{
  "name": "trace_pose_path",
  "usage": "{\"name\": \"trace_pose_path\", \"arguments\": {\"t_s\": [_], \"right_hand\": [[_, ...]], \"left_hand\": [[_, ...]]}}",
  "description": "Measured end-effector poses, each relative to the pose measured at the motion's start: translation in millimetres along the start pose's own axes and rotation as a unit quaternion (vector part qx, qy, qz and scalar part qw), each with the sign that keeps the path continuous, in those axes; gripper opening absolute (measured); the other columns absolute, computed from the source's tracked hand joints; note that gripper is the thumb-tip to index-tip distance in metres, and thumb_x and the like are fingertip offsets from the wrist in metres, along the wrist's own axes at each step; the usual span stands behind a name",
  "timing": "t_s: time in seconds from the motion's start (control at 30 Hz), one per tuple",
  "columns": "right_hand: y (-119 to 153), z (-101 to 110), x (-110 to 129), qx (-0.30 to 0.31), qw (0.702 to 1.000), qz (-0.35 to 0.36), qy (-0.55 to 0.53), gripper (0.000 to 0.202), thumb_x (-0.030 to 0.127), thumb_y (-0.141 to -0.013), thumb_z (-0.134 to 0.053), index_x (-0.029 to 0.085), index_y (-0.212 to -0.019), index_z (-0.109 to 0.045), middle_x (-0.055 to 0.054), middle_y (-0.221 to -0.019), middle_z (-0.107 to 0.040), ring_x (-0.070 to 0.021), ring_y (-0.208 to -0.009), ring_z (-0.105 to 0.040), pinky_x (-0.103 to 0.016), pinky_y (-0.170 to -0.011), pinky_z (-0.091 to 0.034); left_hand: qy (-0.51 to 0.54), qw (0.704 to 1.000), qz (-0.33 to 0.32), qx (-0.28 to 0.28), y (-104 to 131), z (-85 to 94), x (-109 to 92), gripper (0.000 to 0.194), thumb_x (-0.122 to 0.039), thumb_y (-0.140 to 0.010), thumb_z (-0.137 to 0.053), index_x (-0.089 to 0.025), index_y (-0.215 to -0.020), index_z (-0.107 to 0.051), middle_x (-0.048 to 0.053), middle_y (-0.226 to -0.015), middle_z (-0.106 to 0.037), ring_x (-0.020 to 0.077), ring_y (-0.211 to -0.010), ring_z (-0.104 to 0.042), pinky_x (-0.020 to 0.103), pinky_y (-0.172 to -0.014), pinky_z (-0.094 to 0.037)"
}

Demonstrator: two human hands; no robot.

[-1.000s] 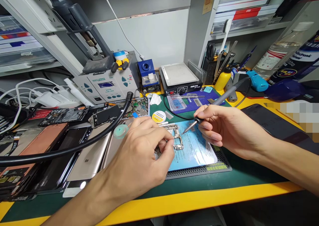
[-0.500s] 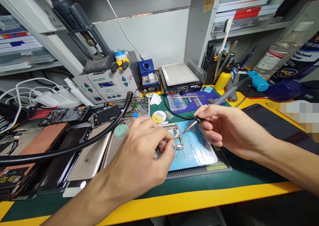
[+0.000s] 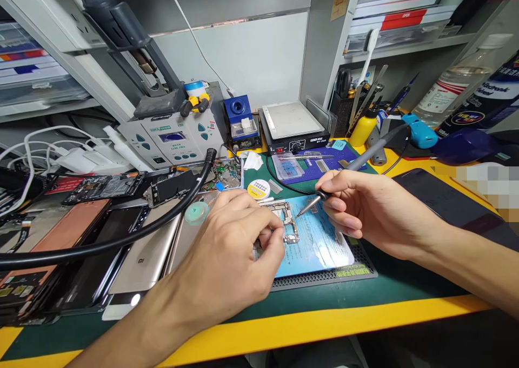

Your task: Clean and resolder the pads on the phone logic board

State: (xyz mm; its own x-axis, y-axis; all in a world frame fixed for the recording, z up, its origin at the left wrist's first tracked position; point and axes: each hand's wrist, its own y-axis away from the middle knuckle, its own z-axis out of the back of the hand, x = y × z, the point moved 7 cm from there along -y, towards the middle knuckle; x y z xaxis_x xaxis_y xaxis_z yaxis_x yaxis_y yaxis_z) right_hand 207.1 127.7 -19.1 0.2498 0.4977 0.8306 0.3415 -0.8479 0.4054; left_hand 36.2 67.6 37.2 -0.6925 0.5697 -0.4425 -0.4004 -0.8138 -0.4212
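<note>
Here, soldering iron [image 3: 368,153] in right fingers [image 3: 345,221], left fingers [image 3: 272,255] (grip unclear), boards [image 3: 221,172] in tray [image 3: 243,174]

The scene is bright, with rather white light. Strong glare lies on the glossy light-blue sheet [image 3: 314,243], below the frame's middle, where the grey-and-gold circuit board [image 3: 291,239] shows little fine detail. The lower right is dark. The wide lens stretches the clear plastic bottle [image 3: 450,91] at upper right.

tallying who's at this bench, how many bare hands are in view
2: the bare left hand partly covers the metallic, cut-out circuit board; the bare right hand grips the grey, pen-shaped soldering iron.
</note>
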Motion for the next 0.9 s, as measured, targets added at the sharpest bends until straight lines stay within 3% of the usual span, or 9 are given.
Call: {"name": "trace_pose_path", "arguments": {"t_s": [0.2, 0.57, 0.9], "right_hand": [[-0.4, 0.5, 1.0, 0.001, 1.000, 0.003, 0.007, 0.011, 0.023, -0.073, -0.075, 0.019, -0.075, -0.065, 0.005, -0.050, -0.052, -0.0077, -0.036, -0.040, -0.020, -0.033, -0.032], [-0.2, -0.5, 1.2, -0.001, 1.000, 0.005, 0.005, 0.014, 0.024, -0.070, -0.076, 0.019, -0.076, -0.063, 0.006, -0.050, -0.052, -0.0075, -0.036, -0.040, -0.019, -0.033, -0.032], [-0.3, 0.8, 2.1, -0.004, 1.000, 0.011, 0.009, 0.012, 0.023, -0.070, -0.074, 0.019, -0.074, -0.063, 0.006, -0.050, -0.052, -0.0073, -0.036, -0.039, -0.019, -0.032, -0.031]], "left_hand": [[0.002, 1.000, 0.001, 0.005, -2.8, -0.3, -0.7, 0.018, -0.010, -0.093, -0.059, -0.018, -0.081, -0.069, -0.004, -0.070, -0.063, 0.0135, -0.075, -0.054, 0.037, -0.089, -0.042], [0.011, 1.000, 0.011, 0.008, 0.0, -0.6, 0.7, 0.018, -0.013, -0.094, -0.058, -0.019, -0.081, -0.068, -0.003, -0.073, -0.063, 0.0145, -0.077, -0.056, 0.043, -0.107, -0.041], [0.007, 1.000, 0.016, 0.011, 0.1, -1.5, 1.1, 0.018, -0.016, -0.095, -0.057, -0.020, -0.082, -0.069, -0.002, -0.075, -0.065, 0.0150, -0.077, -0.058, 0.044, -0.109, -0.040]]}}
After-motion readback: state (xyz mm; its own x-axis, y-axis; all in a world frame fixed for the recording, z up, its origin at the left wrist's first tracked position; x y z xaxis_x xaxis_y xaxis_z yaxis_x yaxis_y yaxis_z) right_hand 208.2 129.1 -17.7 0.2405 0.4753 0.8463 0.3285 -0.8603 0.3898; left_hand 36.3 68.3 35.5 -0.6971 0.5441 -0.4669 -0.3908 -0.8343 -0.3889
